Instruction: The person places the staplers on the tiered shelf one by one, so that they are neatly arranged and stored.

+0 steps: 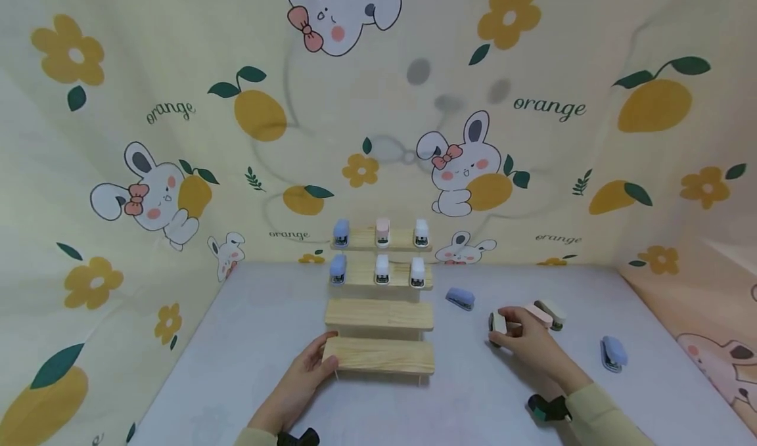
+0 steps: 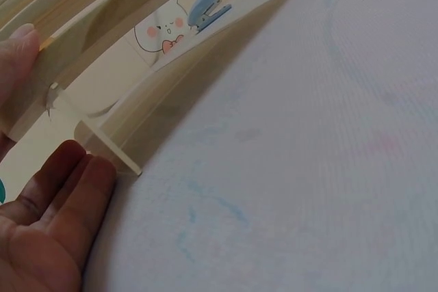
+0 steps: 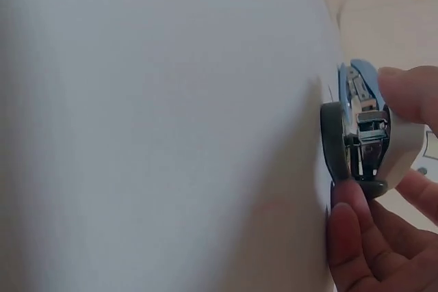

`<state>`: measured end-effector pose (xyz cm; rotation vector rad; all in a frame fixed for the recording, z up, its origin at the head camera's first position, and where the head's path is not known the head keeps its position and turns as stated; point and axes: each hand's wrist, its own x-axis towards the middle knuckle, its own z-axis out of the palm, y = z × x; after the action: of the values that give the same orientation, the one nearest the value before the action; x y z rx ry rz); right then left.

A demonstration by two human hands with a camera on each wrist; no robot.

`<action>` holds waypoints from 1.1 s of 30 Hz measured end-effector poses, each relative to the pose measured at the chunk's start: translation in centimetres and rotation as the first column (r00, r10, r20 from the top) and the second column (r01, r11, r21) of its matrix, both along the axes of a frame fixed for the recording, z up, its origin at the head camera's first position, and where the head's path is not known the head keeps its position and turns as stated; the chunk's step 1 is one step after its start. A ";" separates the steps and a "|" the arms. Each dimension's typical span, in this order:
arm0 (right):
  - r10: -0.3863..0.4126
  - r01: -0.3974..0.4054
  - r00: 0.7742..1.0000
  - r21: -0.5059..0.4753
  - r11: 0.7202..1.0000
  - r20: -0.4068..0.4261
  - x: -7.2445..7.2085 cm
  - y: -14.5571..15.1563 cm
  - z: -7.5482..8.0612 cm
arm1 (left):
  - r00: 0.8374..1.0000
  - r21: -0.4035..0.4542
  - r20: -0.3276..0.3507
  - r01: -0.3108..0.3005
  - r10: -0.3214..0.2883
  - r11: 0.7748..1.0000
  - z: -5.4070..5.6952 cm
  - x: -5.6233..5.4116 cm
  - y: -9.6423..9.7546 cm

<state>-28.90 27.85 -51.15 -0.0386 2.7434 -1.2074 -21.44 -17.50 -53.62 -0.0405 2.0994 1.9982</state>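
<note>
My right grip (image 1: 528,338) pinches a likely light, stiff stapler (image 1: 499,322), best held mid-body; leftward, my left grip (image 1: 304,374) holds a wooden rack (image 1: 381,356)

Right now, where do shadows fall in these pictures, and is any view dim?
Head view: soft grey shadows on the backdrop; left wrist: dim, brownish shadow beneath the rack; right wrist: also dim, soft shadow on the table beside the right hand.

Rabbit-print backdrop (image 1: 367,91) behind and beside 1 whitish tabletop (image 1: 248,328).
</note>
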 end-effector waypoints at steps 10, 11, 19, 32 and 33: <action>0.021 -0.023 0.987 -0.014 1.000 -0.159 1.5 -2.4 2.4 | 1.000 0.017 -0.012 0.014 -0.014 1.000 -0.2 0.1 0.0; 0.022 -0.026 0.984 -0.023 0.999 -0.176 1.6 -2.8 2.6 | 1.000 0.017 -0.011 0.013 -0.013 1.000 -0.2 0.2 0.0; 0.028 -0.064 0.969 -0.139 0.988 -0.247 3.2 -6.1 5.5 | 0.999 0.024 -0.044 0.012 -0.011 1.000 -0.5 0.0 0.0; 0.103 -0.195 0.939 -0.262 0.945 -0.329 5.2 -12.6 7.3 | 1.000 0.017 -0.016 0.000 0.001 1.000 -0.2 0.2 0.0; 0.109 -0.207 0.938 -0.278 0.938 -0.329 5.2 -13.2 7.4 | 1.000 0.021 -0.024 -0.001 0.002 1.000 -0.2 0.2 0.0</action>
<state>-23.68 14.70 -43.75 -0.5182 2.6942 -1.6952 -21.23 -17.46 -53.78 -0.0147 2.0935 2.0310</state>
